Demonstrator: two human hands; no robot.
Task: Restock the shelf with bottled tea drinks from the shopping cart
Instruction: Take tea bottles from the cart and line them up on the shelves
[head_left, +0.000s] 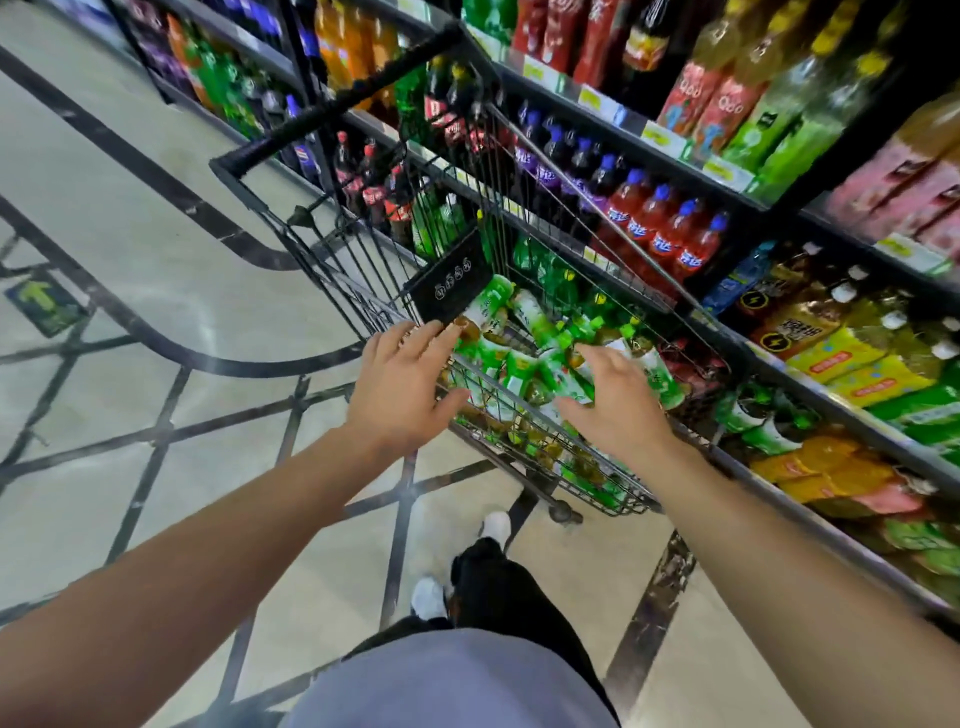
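Drinks shelf (810, 364) on right, wire cart (545, 447) beside it w/ green tea bottles (524, 358) piled inside. Both hands over cart, fingers spread, empty: left (402, 384) at rim, right (618, 400) above bottles. Best grab one bottle per hand, mid-body.

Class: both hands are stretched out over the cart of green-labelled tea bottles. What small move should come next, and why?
Probably lower the right hand and close it on a top bottle: both hands are open and empty, the left hand over the shopping cart rim.
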